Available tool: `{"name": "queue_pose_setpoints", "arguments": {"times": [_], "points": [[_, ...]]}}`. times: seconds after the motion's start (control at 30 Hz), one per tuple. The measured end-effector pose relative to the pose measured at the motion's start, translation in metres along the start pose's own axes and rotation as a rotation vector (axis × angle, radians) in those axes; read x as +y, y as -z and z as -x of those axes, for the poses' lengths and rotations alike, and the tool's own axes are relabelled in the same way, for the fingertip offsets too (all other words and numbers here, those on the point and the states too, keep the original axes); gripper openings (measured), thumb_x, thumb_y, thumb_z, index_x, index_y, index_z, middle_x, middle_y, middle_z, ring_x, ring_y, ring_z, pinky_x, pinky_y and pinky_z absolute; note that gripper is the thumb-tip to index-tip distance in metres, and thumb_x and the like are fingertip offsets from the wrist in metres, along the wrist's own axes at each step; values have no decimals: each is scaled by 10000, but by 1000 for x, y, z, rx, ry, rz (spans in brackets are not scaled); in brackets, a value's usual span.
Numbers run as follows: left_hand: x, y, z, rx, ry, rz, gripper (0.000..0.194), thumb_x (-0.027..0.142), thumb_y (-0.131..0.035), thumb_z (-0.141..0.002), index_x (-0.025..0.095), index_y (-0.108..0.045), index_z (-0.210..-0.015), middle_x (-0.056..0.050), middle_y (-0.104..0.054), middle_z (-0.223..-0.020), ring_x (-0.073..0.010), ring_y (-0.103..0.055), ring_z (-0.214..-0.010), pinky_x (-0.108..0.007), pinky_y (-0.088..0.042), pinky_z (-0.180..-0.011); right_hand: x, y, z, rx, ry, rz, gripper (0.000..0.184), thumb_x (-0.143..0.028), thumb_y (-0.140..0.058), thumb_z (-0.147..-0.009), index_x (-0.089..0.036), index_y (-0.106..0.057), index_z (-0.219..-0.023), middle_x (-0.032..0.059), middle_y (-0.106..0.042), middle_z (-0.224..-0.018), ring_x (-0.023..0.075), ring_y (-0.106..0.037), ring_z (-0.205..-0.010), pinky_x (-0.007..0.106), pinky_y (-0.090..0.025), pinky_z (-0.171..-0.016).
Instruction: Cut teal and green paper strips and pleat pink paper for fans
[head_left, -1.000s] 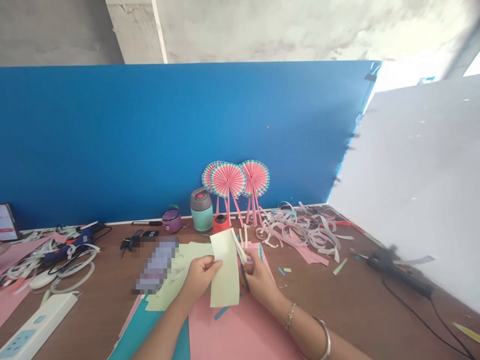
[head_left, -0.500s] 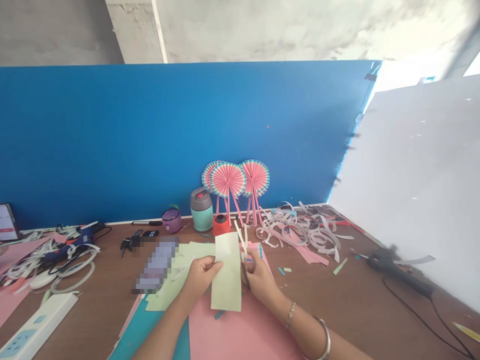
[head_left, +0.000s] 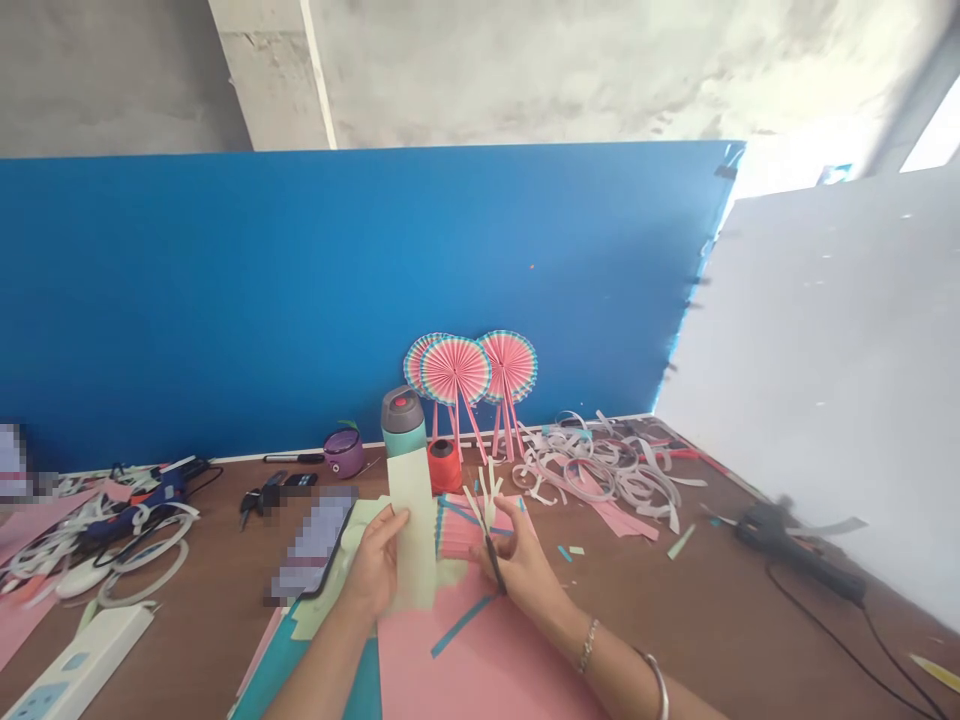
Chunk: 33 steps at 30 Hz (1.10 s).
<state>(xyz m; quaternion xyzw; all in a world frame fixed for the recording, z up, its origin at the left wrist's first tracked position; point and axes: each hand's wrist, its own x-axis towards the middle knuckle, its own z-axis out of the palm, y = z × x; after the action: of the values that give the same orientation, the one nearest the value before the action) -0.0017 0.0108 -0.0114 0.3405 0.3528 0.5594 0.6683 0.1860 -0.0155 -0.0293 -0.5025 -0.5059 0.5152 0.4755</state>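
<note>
In my left hand [head_left: 379,560] a pale green strip of paper [head_left: 412,530] is pinched upright between thumb and fingers, its top overlapping the turquoise flask [head_left: 406,440]. My right hand [head_left: 521,560] is closed around scissors [head_left: 495,565], whose dark part shows below the fingers. Several narrow pale green paper strips [head_left: 487,490] fan upward from the same hand. Beneath both hands lies a pink sheet [head_left: 480,670] with a blue strip [head_left: 461,627] on it. Behind my right hand rests a folded pink paper piece [head_left: 454,540] with coloured edges.
Pink paper fans [head_left: 456,370] stand against the blue partition [head_left: 262,300]. Curled paper scraps [head_left: 600,465] and a glue gun [head_left: 795,550] lie to the right. A phone [head_left: 319,545] rests on green paper at left, near a power strip [head_left: 82,665].
My left hand has moved the green paper leftward, away from the scissors. The cut strips now spread apart in my right hand. The view has tilted slightly upward.
</note>
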Motion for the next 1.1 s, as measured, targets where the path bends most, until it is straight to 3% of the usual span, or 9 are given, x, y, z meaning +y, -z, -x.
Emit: {"name": "queue_pose_setpoints", "arguments": {"times": [0.1,0.23,0.43,0.57,0.67,0.77,0.9,1.03,1.1], "points": [[-4,-7,7,-182,160,-22,314,270,-707,-668,146,-665,-953,-75,-719,-850,-180,-656,-677,-246,-474,-593,5,-2,1,-121,12,26,697,-270,-648,-687,-195,-257,-1259,-132,-415,-450,95,-401,-399,188,-308,-398],[-11,-14,14,-297,276,-80,309,273,-743,-637,109,-688,-892,-87,-713,-739,-177,-637,-616,-258,-463,-595,16,-5,3,-187,20,72,517,-256,-676,-658,-218,-379,-1080,-138,-418,-451,66,-364,-374,161,-271,-378],[-10,-14,14,-363,258,-32,232,303,-751,-626,110,-693,-740,-56,-679,-660,-158,-606,-602,-247,-441,-585,15,-6,5,-420,-39,-95,477,-216,-764,-531,-217,-394,-832,-106,-531,-513,45,-414,-401,142,-307,-392],[-10,-12,12,-340,222,18,210,300,-742,-635,114,-678,-708,-37,-658,-597,-124,-580,-534,-225,-432,-565,7,-5,2,-487,-93,-183,447,-242,-748,-520,-203,-424,-825,-91,-544,-496,68,-479,-409,166,-357,-416],[-10,-9,9,-245,187,12,218,282,-709,-671,130,-682,-826,-54,-696,-688,-163,-633,-617,-243,-456,-594,6,-3,-1,-289,3,-100,393,-214,-691,-581,-189,-491,-919,-99,-508,-494,63,-464,-412,167,-339,-418],[-6,-5,4,-95,134,8,262,275,-705,-669,150,-672,-897,-57,-715,-796,-192,-661,-717,-262,-483,-653,3,2,-2,-47,151,69,280,-182,-640,-625,-173,-580,-898,-12,-616,-678,108,-563,-587,201,-417,-511],[2,7,-6,81,49,-18,328,286,-727,-618,161,-657,-913,-38,-718,-805,-199,-671,-739,-270,-500,-677,-5,11,-5,107,275,207,230,-214,-575,-699,-173,-629,-918,33,-668,-742,153,-601,-662,242,-473,-570],[10,18,-12,219,-54,-118,432,279,-701,-592,164,-617,-1000,-48,-713,-848,-217,-673,-731,-304,-512,-675,-12,32,-16,357,311,193,301,-297,-569,-723,-153,-623,-982,89,-687,-889,204,-631,-788,299,-506,-687],[12,22,-14,320,-120,-209,493,260,-652,-618,180,-572,-1098,-67,-696,-950,-222,-671,-754,-320,-515,-682,-13,46,-24,450,263,317,340,-317,-553,-729,-155,-616,-1021,94,-682,-939,224,-628,-846,327,-492,-741]]}}
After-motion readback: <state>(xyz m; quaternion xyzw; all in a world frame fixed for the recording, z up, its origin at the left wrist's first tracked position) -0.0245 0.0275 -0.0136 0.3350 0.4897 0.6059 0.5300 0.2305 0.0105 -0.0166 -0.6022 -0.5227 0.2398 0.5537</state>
